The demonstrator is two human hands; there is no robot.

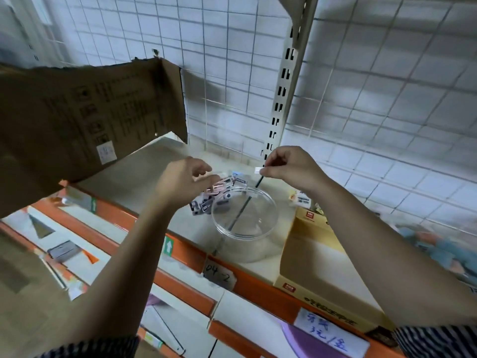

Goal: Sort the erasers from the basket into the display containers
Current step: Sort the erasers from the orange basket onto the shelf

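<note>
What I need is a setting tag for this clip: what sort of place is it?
Probably a stationery shop or stockroom: slotted shelving upright, wire-grid backing, orange shelf edge with a handwritten label, and small packaged erasers heaped beside a clear container.

Eraser pile [206,200] beside clear round container [245,237]

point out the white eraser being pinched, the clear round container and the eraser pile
white eraser [259,170]: head view, its exposed end
clear round container [240,237]: head view, front rim
eraser pile [204,207]: head view, a dark-wrapped eraser at its near edge
</note>
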